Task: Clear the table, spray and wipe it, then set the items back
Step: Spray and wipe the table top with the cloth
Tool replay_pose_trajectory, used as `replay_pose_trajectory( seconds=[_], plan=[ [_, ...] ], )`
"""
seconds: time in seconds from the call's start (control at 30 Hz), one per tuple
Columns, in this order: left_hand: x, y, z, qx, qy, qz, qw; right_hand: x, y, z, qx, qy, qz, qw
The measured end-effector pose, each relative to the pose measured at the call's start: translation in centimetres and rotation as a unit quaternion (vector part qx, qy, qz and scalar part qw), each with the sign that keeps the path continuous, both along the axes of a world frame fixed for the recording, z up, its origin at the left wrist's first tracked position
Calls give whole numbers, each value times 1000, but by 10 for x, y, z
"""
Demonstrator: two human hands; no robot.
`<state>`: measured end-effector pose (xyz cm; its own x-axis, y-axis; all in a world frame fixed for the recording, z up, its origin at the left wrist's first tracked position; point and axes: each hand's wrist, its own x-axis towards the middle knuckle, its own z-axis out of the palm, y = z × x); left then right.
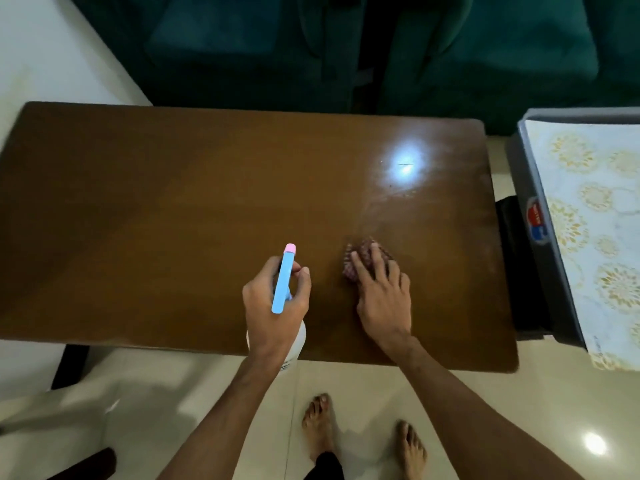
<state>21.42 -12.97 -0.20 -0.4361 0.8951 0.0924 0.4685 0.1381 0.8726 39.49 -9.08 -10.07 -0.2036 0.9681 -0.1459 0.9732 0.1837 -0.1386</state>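
The right hand (pixel 379 292) lies flat, fingers spread, pressing a reddish cloth (pixel 363 259) onto the wooden counter (pixel 173 202), just right of the spray bottle (pixel 284 282). The left hand (pixel 273 306) is wrapped around that bottle, whose blue head runs lengthwise away from the person, pink tip pointing to the far edge. Most unwiped surface seems to lie left of the bottle, so the cloth would likely sweep that way.

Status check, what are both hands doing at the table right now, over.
Left hand gripping spray bottle, nozzle forward. Right hand flat on cloth, pressed to table. Tabletop otherwise bare, nothing in the way.
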Motion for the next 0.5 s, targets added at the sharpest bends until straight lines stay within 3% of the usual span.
replay_pose_trajectory(
  seconds=[0.13,0.27,0.37,0.5],
  plan=[
    [5,15,5,7,-4,-29,1000,64,15,5,-27,-15,-254,967],
    [21,30,5,6,-15,-52,999,81,22,12,-49,-12,-336,941],
    [30,38,4,5,-28,-58,998,54,30,15,-42,-20,-245,968],
    [38,52,5,2,-3,-65,998,1,40,10,-47,44,-9,998]
  ],
)
